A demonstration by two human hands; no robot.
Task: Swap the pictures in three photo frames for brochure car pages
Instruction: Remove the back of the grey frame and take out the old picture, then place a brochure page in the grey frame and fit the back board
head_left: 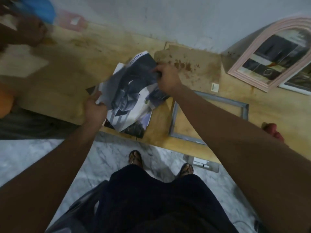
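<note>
A car brochure (129,96) with dark glossy pages lies open on the wooden table (193,137), near its front edge. My left hand (96,109) grips the brochure's left edge. My right hand (165,78) pinches a dark page at its upper right corner, and the page is bent upward. An empty grey rectangular frame (244,111) lies flat just right of the brochure, partly under my right forearm. A pink arched frame (252,52) holding a dark picture lies at the far right, with a white-edged frame (296,87) beside it.
A small white square piece (215,87) lies between the grey and pink frames. A stained brown board (190,64) sits behind the brochure. Blurred blue (40,9) and orange (5,103) objects are at the left. A red object (273,130) sits at the right. My sandalled feet stand on marble floor (107,158).
</note>
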